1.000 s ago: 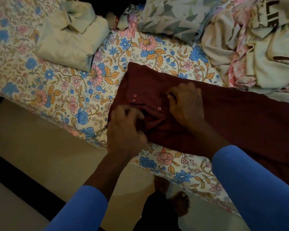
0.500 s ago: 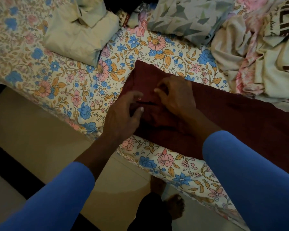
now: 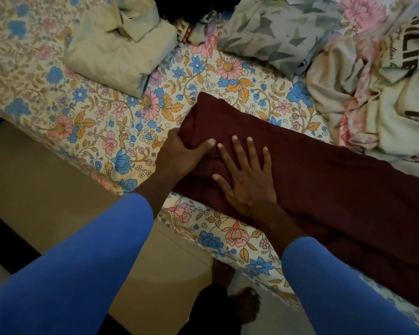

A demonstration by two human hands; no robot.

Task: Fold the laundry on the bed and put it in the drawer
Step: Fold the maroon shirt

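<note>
Left hand point(image 3: 179, 157) gripping maroon garment point(image 3: 329, 182), right hand point(image 3: 246, 180) flat, apparently pressing it

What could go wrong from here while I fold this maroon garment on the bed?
The maroon garment lies close to the near edge of the bed; it might slide toward the floor when lifted.
The cloth bunches between the left hand, gripping the end, and the flat right hand; that crease could get folded in.
</note>
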